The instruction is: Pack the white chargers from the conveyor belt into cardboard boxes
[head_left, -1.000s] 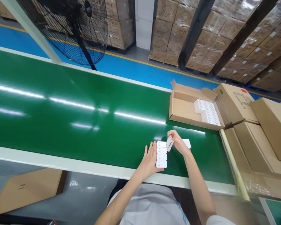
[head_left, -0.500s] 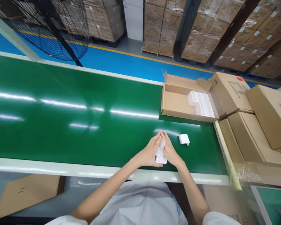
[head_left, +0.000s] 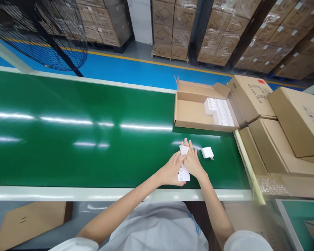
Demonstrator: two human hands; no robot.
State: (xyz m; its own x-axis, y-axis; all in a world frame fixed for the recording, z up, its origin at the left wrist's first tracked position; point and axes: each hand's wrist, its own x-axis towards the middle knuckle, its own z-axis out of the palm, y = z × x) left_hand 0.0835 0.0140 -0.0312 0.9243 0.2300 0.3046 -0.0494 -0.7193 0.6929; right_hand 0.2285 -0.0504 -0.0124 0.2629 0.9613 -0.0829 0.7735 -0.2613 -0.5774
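Observation:
Both hands are together over the green table near its front edge. My left hand (head_left: 172,170) is closed round a small white paper box (head_left: 183,174), whose flap stands up between the hands. My right hand (head_left: 193,162) lies against the right side of the same box, its fingers stretched forward and apart. Just right of it, a white square adapter (head_left: 207,152) with a small metal plug rests on the table.
An open carton (head_left: 193,123) at the back right holds rows of small white boxes (head_left: 221,111). Closed cartons (head_left: 295,122) are stacked to the right. Beyond the green table (head_left: 68,164) stand a fan (head_left: 54,38) and pallets of cartons.
The fingers of my right hand have opened and stretched forward. My left fingers have moved onto the box's flap, which shows more now. The camera view has shifted slightly.

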